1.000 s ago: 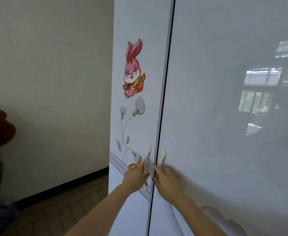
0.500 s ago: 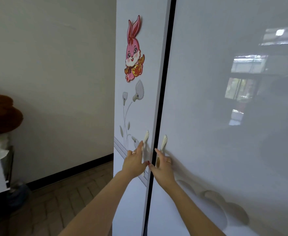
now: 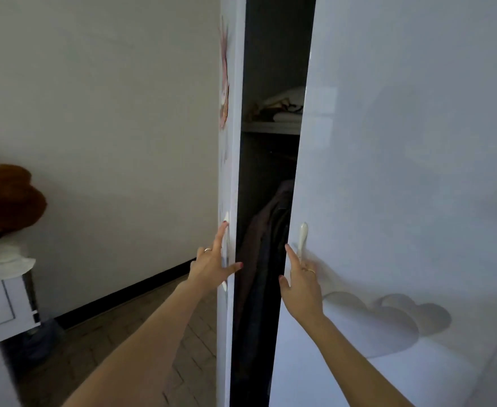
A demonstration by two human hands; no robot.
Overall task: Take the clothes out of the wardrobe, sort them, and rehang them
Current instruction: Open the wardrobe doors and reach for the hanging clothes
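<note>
Head view: white wardrobe, two doors parted, dark gap between them. Left door (image 3: 232, 171) seen nearly edge-on; right door (image 3: 388, 171) glossy, with heart motifs low down. Left hand (image 3: 215, 264) on the left door's edge beside its handle, fingers straight and spread, ring on one finger. Right hand (image 3: 301, 284) at the right door's edge just below the pale handle (image 3: 302, 237), index finger extended; whether the other fingers curl round the handle cannot be told. Hands apart, one per door. Inside: dark hanging clothes (image 3: 266, 245) below a shelf (image 3: 273, 127) bearing folded linens (image 3: 284, 108). Far left: brown plush toy (image 3: 6, 201) atop a white cabinet (image 3: 3, 301).
</note>
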